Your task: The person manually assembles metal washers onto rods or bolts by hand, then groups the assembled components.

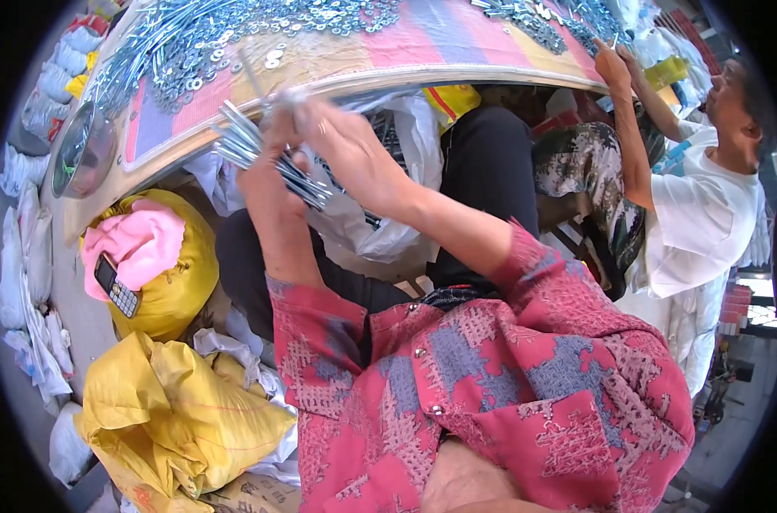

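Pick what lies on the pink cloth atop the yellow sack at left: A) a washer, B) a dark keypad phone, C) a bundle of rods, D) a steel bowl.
B: a dark keypad phone rests on the pink cloth over the yellow sack; the rods are in the left hand.

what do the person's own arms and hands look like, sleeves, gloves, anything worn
Both hands, left and right, are bare, with no gloves. The forearms are bare too. The sleeves end near the elbows and belong to a red-pink shirt with grey-blue patches, pale cross-hatch print and small snap buttons down the front.
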Tool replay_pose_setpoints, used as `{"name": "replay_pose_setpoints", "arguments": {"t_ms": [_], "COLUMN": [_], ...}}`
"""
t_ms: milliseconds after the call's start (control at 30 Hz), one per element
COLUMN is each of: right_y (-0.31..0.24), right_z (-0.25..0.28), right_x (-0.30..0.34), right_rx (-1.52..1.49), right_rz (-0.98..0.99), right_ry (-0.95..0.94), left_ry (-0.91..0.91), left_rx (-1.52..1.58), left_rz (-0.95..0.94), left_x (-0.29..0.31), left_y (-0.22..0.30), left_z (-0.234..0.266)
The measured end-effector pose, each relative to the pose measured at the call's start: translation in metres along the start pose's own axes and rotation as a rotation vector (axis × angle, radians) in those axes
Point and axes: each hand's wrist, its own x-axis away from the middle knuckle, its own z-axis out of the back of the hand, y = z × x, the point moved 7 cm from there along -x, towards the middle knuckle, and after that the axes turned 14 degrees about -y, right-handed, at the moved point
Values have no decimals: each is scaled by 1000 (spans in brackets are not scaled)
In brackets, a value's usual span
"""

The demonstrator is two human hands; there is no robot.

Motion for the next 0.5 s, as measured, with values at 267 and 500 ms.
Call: {"name": "replay_pose_setpoints", "arguments": {"t_ms": [267, 500], "right_y": [43, 40], "right_z": [49, 30], "right_x": [-19, 1], "right_rx": [-213, 332], "right_rz": [51, 2], "right_ry": [-84, 89], "left_ry": [-555, -343], "left_rx": [262, -408], "left_rz": [217, -161], "left_x": [21, 31], "left_y": [-19, 3], "left_z": [-30, -26]}}
